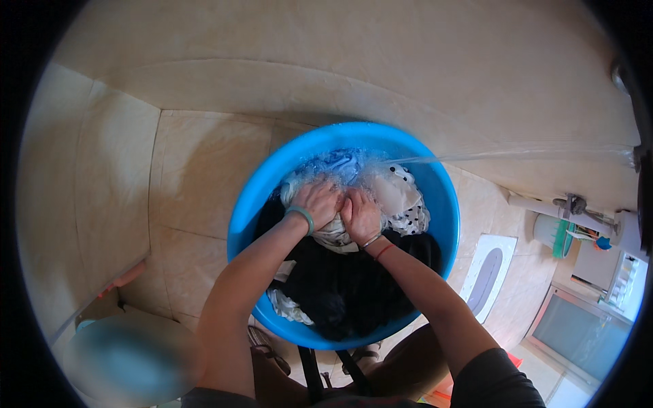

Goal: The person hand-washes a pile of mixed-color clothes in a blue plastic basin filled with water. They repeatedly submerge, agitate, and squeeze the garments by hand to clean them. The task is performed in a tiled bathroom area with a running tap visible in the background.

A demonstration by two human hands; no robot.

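A big round blue basin (445, 204) holds wet laundry. Both my hands are down inside it, close together on a light-coloured garment (333, 234). My left hand (318, 198) wears a green bangle at the wrist and presses into the cloth, its fingertips partly lost in bubbly water. Beside it, my right hand (362, 214) has its fingers bent against the same cloth. A stream of water (462, 156) shoots in from the right. Around my hands lie black clothes (354, 285), a white polka-dot cloth (411, 217) and a blue cloth (347, 163).
Beige tiled walls meet a tiled floor (194, 197). Right of the basin, a squat toilet (488, 275) is set in the floor, with a bucket (546, 231) and green brush beyond. At lower left stands a blurred pale-blue round object (129, 357). My feet are just behind the basin.
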